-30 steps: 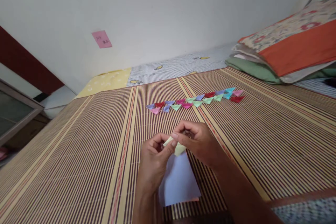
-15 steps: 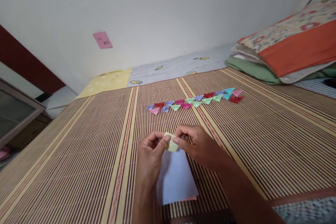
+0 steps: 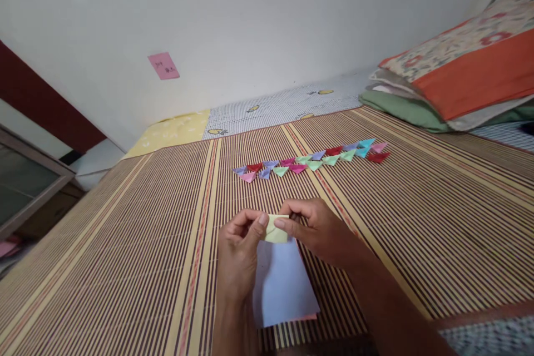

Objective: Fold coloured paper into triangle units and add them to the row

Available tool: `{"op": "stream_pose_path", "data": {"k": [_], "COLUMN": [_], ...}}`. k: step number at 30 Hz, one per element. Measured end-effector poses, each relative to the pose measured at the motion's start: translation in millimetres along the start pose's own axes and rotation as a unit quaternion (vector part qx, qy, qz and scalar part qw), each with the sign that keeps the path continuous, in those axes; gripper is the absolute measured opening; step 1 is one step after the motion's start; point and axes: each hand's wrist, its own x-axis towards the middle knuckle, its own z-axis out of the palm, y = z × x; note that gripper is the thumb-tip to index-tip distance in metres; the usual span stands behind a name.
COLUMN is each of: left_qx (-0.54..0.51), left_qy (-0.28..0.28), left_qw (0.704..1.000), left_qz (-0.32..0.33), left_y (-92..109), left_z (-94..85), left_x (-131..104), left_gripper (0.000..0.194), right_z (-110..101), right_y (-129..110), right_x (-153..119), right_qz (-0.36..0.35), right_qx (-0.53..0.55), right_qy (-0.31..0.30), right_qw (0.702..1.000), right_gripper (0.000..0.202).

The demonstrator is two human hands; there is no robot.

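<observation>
A small folded piece of pale yellow paper [image 3: 276, 231] is held up between both hands. My left hand [image 3: 240, 250] pinches its left edge between thumb and fingers. On the right edge, my right hand [image 3: 317, 231] grips it the same way, thumb in front. Beneath the hands lies a light blue sheet of paper [image 3: 283, 286], with a pinkish-orange edge showing under its lower right corner. Beyond the hands, several small folded paper pieces [image 3: 331, 160] in red, pink, green, purple and blue stand in two slanting rows.
A striped bamboo mat [image 3: 137, 245] covers the bed. Folded bedding with an orange and floral pillow [image 3: 484, 78] is piled at the back right. A pink note [image 3: 164, 65] is stuck to the white wall [image 3: 267, 28]. A cabinet [image 3: 33, 189] stands at the left.
The yellow paper has turned from a slanted position to nearly level, showing a rectangular shape. Both hands keep their pinch on it, and the view has shifted slightly.
</observation>
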Motion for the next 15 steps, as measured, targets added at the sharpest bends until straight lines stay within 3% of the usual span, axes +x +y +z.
{"op": "stream_pose_path", "data": {"k": [8, 15], "left_qx": [0.013, 0.012], "left_qy": [-0.055, 0.012], "left_qw": [0.998, 1.0], "left_qz": [-0.034, -0.006], "left_y": [3.6, 3.4], "left_z": [-2.4, 6.6], "left_x": [2.3, -1.0], "left_gripper": [0.02, 0.023], "right_z": [3.2, 3.8], "right_y": [8.8, 0.4], "right_x": [2.2, 1.5], "right_qz": [0.029, 0.0], "right_qx": [0.096, 0.029], "right_qy": [0.038, 0.059], "right_qw": [0.994, 0.998], "right_gripper": [0.025, 0.019]}}
